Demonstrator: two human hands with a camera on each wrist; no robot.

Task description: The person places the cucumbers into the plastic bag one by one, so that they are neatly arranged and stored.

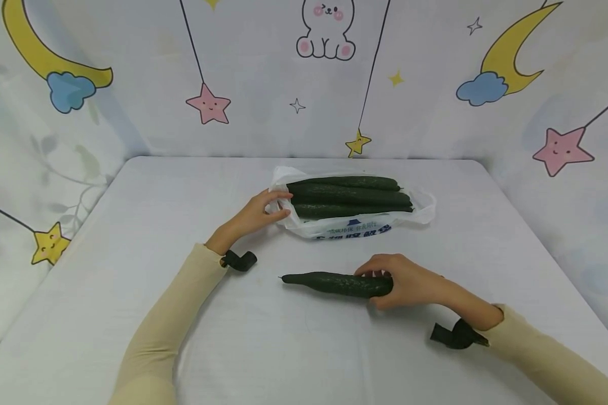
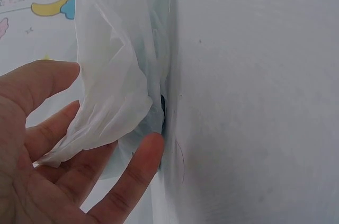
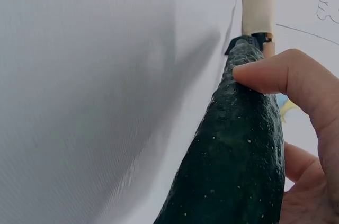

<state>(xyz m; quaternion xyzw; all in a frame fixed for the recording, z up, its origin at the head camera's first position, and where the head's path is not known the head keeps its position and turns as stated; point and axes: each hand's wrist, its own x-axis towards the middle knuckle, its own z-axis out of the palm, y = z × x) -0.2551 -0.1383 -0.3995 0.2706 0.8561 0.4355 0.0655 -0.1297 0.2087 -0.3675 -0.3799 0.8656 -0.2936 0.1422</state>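
My right hand (image 1: 407, 281) grips a dark green cucumber (image 1: 329, 284) by its thick right end, thumb on the near side and fingers over the far side. The cucumber lies level, its thin tip pointing left. In the right wrist view, the thumb (image 3: 259, 75) presses on its bumpy skin. My left hand (image 1: 253, 216) is at the left end of a white plastic bag (image 1: 309, 228), fingers spread and loosely bent. Thin bag film (image 2: 111, 60) lies among those fingers in the left wrist view. Three cucumbers (image 1: 349, 195) lie side by side in the bag, their right ends showing.
A white cloth (image 1: 263, 349) covers the table. Behind it stands a backdrop (image 1: 263, 67) printed with moons, stars and a cartoon animal. Black straps (image 1: 240, 260) hang at both wrists, by the beige sleeves.
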